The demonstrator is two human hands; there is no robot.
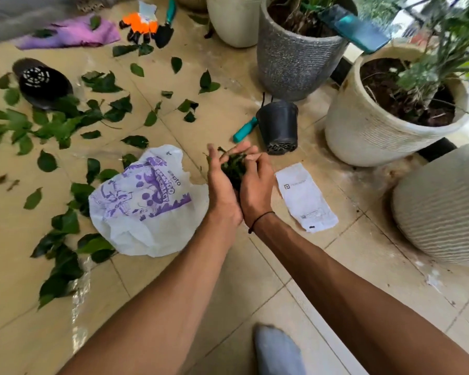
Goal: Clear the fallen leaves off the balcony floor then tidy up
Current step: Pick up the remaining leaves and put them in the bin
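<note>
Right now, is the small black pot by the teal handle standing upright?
No, the small black pot lies tipped on the floor, its drainage base facing the camera.

A home balcony used for potted gardening: beige floor tiles (236, 280) strewn with leaves (65, 125), large planters (368, 136) holding soil, a hand trowel (165, 25) and orange gloves (141, 24).
</note>
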